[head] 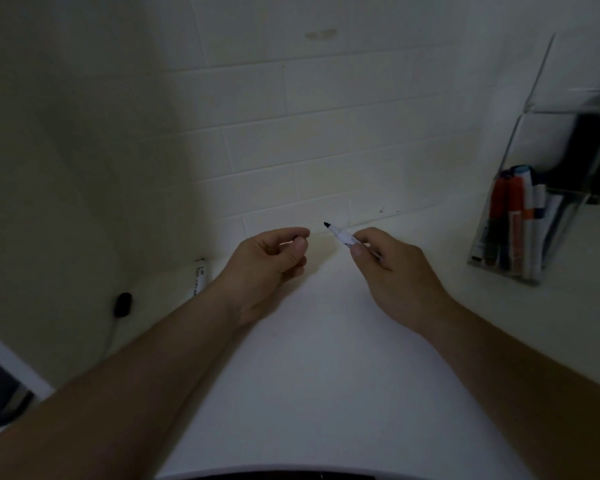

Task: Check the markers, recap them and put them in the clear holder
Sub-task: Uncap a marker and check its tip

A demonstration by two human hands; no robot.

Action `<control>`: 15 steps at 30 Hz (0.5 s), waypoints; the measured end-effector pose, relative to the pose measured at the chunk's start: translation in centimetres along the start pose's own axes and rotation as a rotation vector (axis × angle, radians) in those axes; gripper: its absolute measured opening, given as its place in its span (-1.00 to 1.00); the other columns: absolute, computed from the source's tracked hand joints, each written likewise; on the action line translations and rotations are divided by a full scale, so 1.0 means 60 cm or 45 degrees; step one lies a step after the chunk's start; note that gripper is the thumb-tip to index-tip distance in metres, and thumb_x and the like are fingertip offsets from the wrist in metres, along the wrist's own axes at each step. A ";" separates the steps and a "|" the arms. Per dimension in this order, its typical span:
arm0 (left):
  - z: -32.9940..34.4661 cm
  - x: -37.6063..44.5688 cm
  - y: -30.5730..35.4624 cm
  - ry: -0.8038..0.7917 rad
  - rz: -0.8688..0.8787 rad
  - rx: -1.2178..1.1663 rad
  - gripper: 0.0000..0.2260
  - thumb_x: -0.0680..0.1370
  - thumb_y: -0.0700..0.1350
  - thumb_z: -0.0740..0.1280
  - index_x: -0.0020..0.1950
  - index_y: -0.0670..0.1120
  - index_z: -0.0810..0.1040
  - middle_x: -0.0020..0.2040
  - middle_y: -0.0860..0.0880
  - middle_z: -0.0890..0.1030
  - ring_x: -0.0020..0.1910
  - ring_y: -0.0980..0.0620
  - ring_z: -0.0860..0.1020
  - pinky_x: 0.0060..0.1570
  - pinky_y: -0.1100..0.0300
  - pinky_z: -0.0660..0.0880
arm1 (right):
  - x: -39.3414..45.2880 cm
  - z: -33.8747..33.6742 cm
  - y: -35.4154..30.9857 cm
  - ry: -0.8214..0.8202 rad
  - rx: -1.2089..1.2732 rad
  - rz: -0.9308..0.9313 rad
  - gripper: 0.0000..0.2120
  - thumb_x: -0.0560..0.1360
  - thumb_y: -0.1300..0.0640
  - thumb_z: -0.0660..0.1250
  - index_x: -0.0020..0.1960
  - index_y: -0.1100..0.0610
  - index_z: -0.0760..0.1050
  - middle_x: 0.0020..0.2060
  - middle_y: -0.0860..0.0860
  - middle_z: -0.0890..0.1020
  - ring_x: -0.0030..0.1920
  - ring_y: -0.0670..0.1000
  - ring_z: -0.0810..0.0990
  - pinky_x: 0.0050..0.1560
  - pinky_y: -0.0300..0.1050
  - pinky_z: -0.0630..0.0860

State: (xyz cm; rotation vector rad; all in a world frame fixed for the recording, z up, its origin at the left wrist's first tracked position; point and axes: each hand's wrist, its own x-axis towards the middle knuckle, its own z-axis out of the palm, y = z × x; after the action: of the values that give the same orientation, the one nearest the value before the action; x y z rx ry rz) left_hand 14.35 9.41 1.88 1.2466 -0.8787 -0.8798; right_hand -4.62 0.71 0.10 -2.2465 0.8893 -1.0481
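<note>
The right hand [385, 261] pinched a white-barrelled marker with a bare black tip [342, 236] between thumb and fingers, the tip pointing left and up toward the left hand [274, 261]. That hand's fingers were curled as if round a small thing, probably the cap; whether it held one could not be told. Recapping well would probably call for lining the cap straight along the barrel and pressing until it seated, keeping the tip off the skin. Well to the right stood the clear acrylic holder [548, 140], already carrying several markers. Another white marker [200, 276] lay at the left against the tiled wall [326, 133], beside a small black object [123, 304].
</note>
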 end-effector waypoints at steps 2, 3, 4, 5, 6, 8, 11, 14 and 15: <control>-0.001 0.001 -0.002 -0.013 -0.008 0.001 -0.86 0.54 -0.25 0.40 0.05 -0.08 0.69 -0.16 -0.06 0.60 -0.17 0.06 0.56 -0.02 0.23 0.57 | -0.001 -0.001 0.000 -0.005 -0.008 0.004 -0.85 0.65 -0.05 0.19 0.02 -0.05 0.51 -0.32 0.00 0.57 -0.29 -0.02 0.51 -0.17 -0.04 0.48; -0.001 0.001 -0.002 -0.018 -0.029 -0.024 -0.84 0.53 -0.29 0.40 0.05 -0.09 0.69 -0.13 -0.07 0.62 -0.14 0.06 0.57 0.04 0.23 0.58 | 0.000 -0.001 0.000 -0.006 -0.010 0.008 -0.85 0.65 -0.05 0.19 0.03 -0.06 0.51 -0.31 0.00 0.58 -0.27 -0.02 0.52 -0.16 -0.04 0.48; -0.001 0.001 -0.002 -0.023 -0.057 -0.059 -0.80 0.51 -0.33 0.40 0.06 -0.11 0.69 -0.09 -0.08 0.63 -0.11 0.06 0.59 0.09 0.23 0.57 | 0.000 -0.001 0.001 -0.009 -0.011 0.014 -0.85 0.65 -0.06 0.19 0.04 -0.08 0.51 -0.29 -0.01 0.59 -0.26 -0.03 0.53 -0.15 -0.05 0.49; -0.001 0.002 -0.002 -0.025 -0.082 -0.088 -0.76 0.49 -0.38 0.40 0.07 -0.12 0.69 -0.06 -0.09 0.65 -0.08 0.06 0.61 0.13 0.24 0.56 | 0.001 -0.001 0.001 -0.011 -0.011 0.019 -0.86 0.65 -0.06 0.19 0.05 -0.09 0.51 -0.28 -0.02 0.59 -0.25 -0.05 0.53 -0.15 -0.06 0.49; -0.001 0.002 -0.002 -0.022 -0.101 -0.109 -0.73 0.48 -0.42 0.40 0.09 -0.13 0.69 -0.04 -0.08 0.68 -0.04 0.07 0.63 0.14 0.25 0.57 | 0.001 -0.001 0.002 -0.011 -0.011 0.020 -0.86 0.65 -0.06 0.19 0.05 -0.10 0.51 -0.28 -0.03 0.59 -0.26 -0.06 0.53 -0.16 -0.07 0.48; -0.002 0.004 0.001 -0.002 -0.123 -0.154 -0.69 0.47 -0.45 0.39 0.10 -0.15 0.69 0.00 -0.08 0.71 0.00 0.07 0.66 0.11 0.25 0.57 | 0.001 0.000 0.004 -0.009 -0.005 0.012 -0.86 0.64 -0.07 0.19 0.03 -0.11 0.51 -0.31 -0.03 0.57 -0.28 -0.07 0.51 -0.19 -0.08 0.47; -0.004 0.005 0.006 0.019 -0.123 -0.238 -0.71 0.48 -0.44 0.38 0.12 -0.17 0.68 0.01 -0.08 0.71 -0.01 0.06 0.67 0.09 0.26 0.58 | 0.000 -0.001 0.004 -0.014 0.017 0.014 -0.86 0.65 -0.06 0.19 0.02 -0.08 0.51 -0.33 -0.02 0.55 -0.30 -0.06 0.49 -0.22 -0.07 0.44; -0.004 0.007 0.005 0.049 -0.105 -0.260 -0.80 0.52 -0.35 0.40 0.11 -0.19 0.66 -0.07 -0.07 0.66 -0.13 0.08 0.63 0.01 0.29 0.58 | 0.000 -0.001 0.004 -0.019 0.016 0.015 -0.85 0.64 -0.06 0.20 0.00 -0.06 0.52 -0.33 -0.01 0.56 -0.29 -0.02 0.51 -0.18 -0.01 0.48; -0.005 0.008 0.003 0.051 -0.104 -0.266 -0.81 0.54 -0.34 0.37 0.13 -0.21 0.65 -0.09 -0.08 0.64 -0.16 0.08 0.62 -0.02 0.30 0.58 | -0.001 -0.001 0.003 -0.036 -0.003 0.009 -0.84 0.64 -0.07 0.20 0.00 -0.05 0.53 -0.31 -0.02 0.58 -0.28 -0.02 0.53 -0.16 0.01 0.50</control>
State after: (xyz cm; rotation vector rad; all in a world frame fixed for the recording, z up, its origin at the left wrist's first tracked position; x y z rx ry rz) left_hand 14.82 9.13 2.06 1.1202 -0.6893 -0.9825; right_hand -4.74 0.59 -0.03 -2.2526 0.8863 -1.0107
